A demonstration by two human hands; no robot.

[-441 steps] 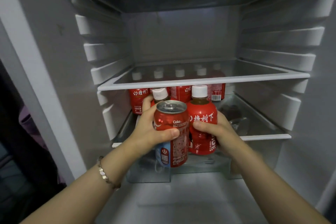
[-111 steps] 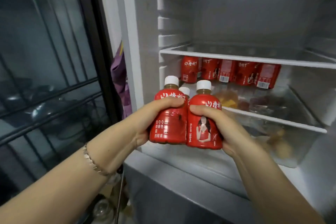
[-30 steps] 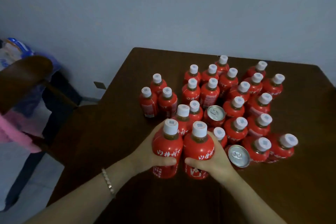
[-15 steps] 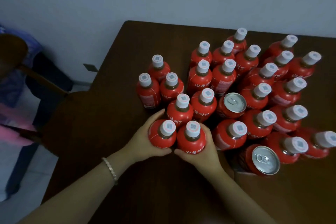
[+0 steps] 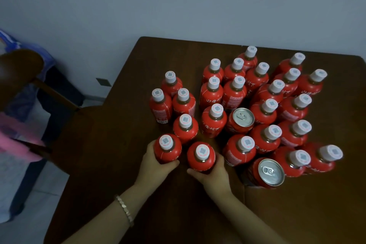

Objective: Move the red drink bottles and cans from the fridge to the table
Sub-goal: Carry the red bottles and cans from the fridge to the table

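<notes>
Two red bottles with white caps stand upright on the dark brown table at the near edge of a big cluster. My left hand wraps the left bottle. My right hand wraps the right bottle. A small gap separates the two bottles. Behind them stand several more red bottles, such as one just beyond my hands. A red can stands in the middle of the cluster and a second can stands to the right of my right hand. The fridge is out of view.
A grey wall runs behind the table. A dark wooden chair with blue and pink cloth on it stands at the left, off the table's left edge. The table's near part shows bare wood.
The two bottles in my hands have come down onto the table and stand slightly apart. The view has pulled back a little.
</notes>
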